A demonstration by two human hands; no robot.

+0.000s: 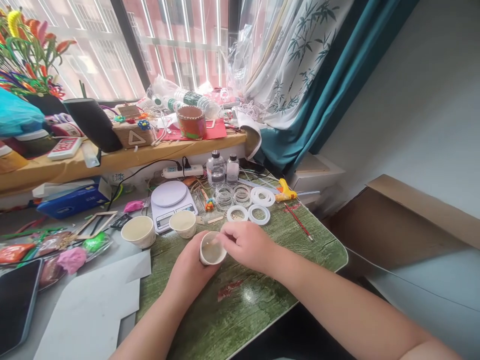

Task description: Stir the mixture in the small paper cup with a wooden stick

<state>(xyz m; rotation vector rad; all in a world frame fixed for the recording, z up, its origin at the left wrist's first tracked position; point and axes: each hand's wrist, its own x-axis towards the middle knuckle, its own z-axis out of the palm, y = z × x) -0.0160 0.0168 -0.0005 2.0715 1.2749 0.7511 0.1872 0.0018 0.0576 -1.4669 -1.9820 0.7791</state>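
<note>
My left hand (193, 267) is wrapped round a small paper cup (213, 261), tilted so its inside shows a cloudy liquid. Over the cup's rim, my right hand (245, 244) is closed in a pinch with its fingertips at the opening. What it pinches is hidden; a pale shape in the liquid is too blurred to name. Two more paper cups, one on the left (138, 232) and one nearer (183, 223), stand beyond my left hand. Behind them lies a white kitchen scale (173, 206). White ring moulds (259, 214) and clear rings (224, 197) lie past my right hand.
Two clear bottles (216, 169) stand behind the rings. A yellow glue gun (286, 190) and a red pencil (299, 221) lie to the right on the green table (258, 312). White sheets (93, 305) and a tablet-like device (17, 305) are at left.
</note>
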